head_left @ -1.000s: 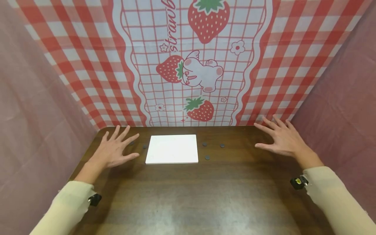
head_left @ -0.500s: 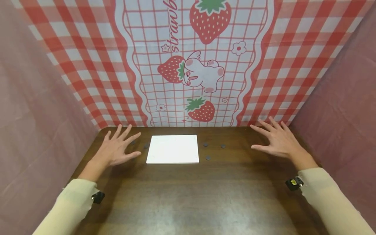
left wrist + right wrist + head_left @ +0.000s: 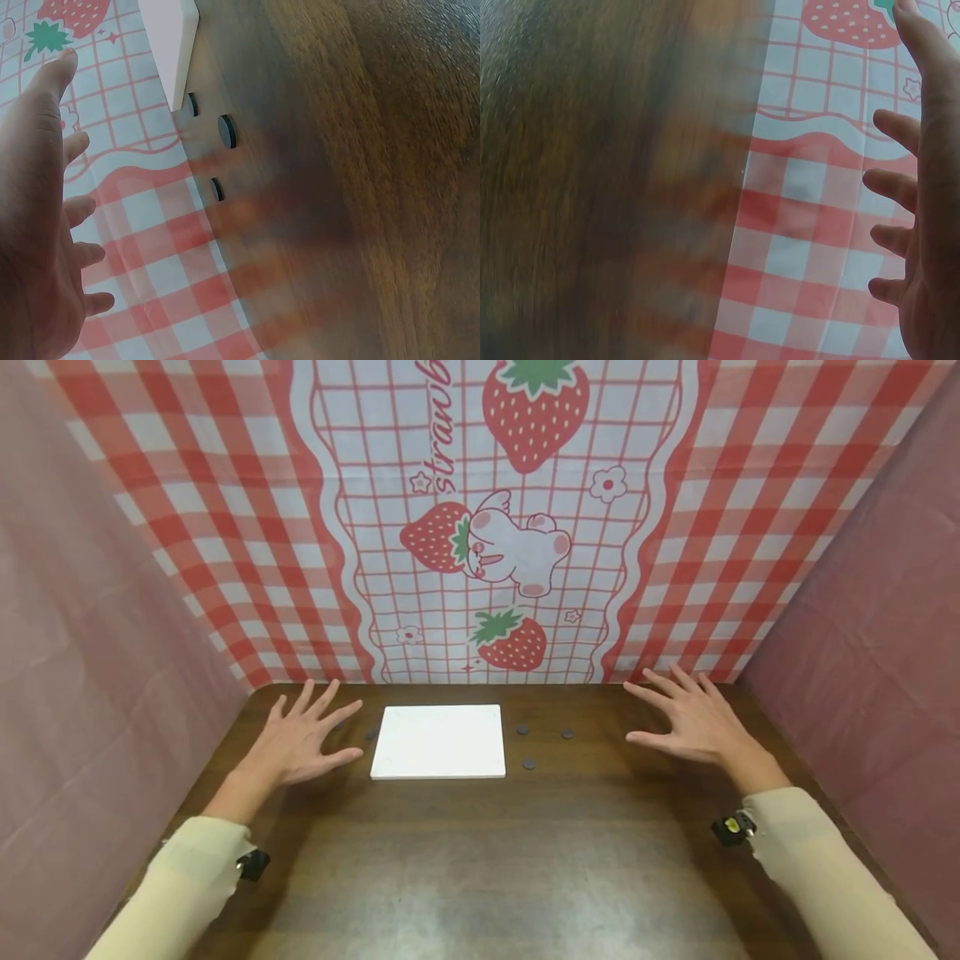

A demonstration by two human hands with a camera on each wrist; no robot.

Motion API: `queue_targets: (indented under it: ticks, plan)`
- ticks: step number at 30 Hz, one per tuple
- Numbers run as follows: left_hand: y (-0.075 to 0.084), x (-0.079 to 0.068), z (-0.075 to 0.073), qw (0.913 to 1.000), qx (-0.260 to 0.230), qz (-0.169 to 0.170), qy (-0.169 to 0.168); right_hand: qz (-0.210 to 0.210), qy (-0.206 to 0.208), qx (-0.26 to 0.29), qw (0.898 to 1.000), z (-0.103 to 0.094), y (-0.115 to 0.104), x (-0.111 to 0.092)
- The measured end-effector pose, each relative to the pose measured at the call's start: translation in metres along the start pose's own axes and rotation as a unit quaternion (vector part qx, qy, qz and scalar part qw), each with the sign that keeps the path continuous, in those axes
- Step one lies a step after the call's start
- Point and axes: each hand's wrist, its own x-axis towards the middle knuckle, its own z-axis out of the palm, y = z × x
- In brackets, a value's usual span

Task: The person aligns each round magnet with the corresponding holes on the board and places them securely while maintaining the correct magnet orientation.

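Observation:
A flat white rectangular board (image 3: pixel 438 742) lies on the brown wooden table towards its back edge. To its left my left hand (image 3: pixel 296 743) hovers with fingers spread, holding nothing. Three small dark discs show in the left wrist view, the largest disc (image 3: pixel 227 131) a little way from the board's corner. My left thumb and fingers (image 3: pixel 41 187) are apart from them there. Right of the board lie a disc (image 3: pixel 522 729), a second disc (image 3: pixel 528 763) and a third disc (image 3: pixel 567 734). Farther right, my right hand (image 3: pixel 693 722) is held over the table, fingers spread and nothing in it.
A red-and-white checked cloth with strawberries (image 3: pixel 532 560) hangs behind the table's back edge. Pink fabric walls stand at the left (image 3: pixel 90 652) and right (image 3: pixel 862 652). The wooden tabletop (image 3: pixel 480 860) stretches in front of the board.
My right hand has drifted left towards the discs, and my left hand has shifted slightly right. The board and discs stay where they were.

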Motion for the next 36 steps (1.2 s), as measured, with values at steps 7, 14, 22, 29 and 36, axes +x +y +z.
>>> queue_targets:
  ticks: [7, 14, 22, 29, 36]
  plan:
    - [0.003, 0.002, 0.002, 1.0000, -0.007, 0.002, 0.003, 0.000, -0.002, 0.001, 1.000, 0.002, -0.004, 0.005]
    - [0.007, 0.005, 0.004, 0.9999, -0.015, 0.007, 0.001, 0.000, -0.005, 0.009, 1.000, 0.007, -0.010, 0.009]
    - [0.010, 0.010, 0.005, 0.9997, -0.018, 0.015, 0.006, 0.001, -0.001, 0.025, 1.000, 0.007, -0.019, 0.014]
    - [0.012, 0.014, 0.009, 0.9997, -0.021, 0.012, 0.005, -0.014, 0.007, 0.031, 0.999, 0.009, -0.027, 0.023]
    - [0.016, 0.017, 0.011, 0.9995, -0.027, 0.014, -0.001, -0.022, 0.010, 0.038, 0.999, 0.014, -0.036, 0.031]
